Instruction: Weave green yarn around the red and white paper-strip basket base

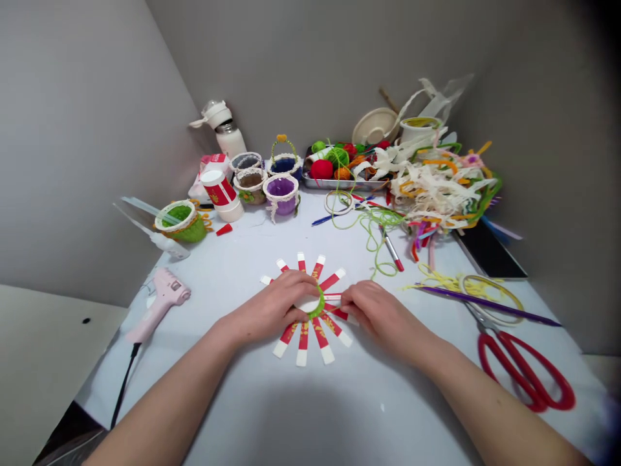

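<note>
A paper cup cut into strips [303,340] lies splayed flat on the table, its red strips patterned in gold and tipped in white. Green yarn [321,303] rings its round white base. My left hand [279,301] grips that base from the left, fingers over the far rim and thumb at the near one. At the right-hand strips, my right hand [371,314] is closed in a pinch. Loose green yarn runs from the back of the table down to it and appears to be in the fingers, though the fingertips partly hide it.
On the left lie a pink glue gun [162,301] and a green yarn basket [187,223]. Small baskets [282,194] and a metal tray [342,184] of yarn balls stand behind. Red-handled scissors [526,369], a purple stick [490,304], a pen [391,249] and tangled trimmings [441,184] occupy the right.
</note>
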A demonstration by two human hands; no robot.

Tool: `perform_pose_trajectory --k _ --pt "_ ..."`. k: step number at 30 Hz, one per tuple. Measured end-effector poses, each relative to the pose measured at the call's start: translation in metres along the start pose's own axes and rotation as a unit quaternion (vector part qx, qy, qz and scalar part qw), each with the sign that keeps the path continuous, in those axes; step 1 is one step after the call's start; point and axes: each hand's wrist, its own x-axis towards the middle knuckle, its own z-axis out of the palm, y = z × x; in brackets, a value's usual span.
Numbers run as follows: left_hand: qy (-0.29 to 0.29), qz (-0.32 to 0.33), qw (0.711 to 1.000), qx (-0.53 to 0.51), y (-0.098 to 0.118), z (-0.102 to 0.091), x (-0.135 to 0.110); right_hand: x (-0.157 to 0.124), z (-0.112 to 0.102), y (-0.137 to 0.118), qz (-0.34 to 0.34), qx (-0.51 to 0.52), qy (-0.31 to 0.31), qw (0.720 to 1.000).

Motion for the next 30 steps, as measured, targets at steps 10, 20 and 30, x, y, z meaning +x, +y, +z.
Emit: perform_pose_trajectory --k 10,20,30 --pt "-0.024 -0.008 1.0 0.012 0.001 -0.011 -0.01 -0.012 0.003 -0.012 -0.073 -0.08 -0.035 0.994" --pt "-0.02 0.03 0.999 0.002 0.0 -0.014 -0.008 -0.027 0.004 -0.033 -0.094 -0.123 -0.092 0.984" --pt "-0.001 0.057 0.998 -0.014 -0.005 -0.012 -0.007 -0.041 0.021 -0.051 -0.116 -0.194 -0.077 0.971"
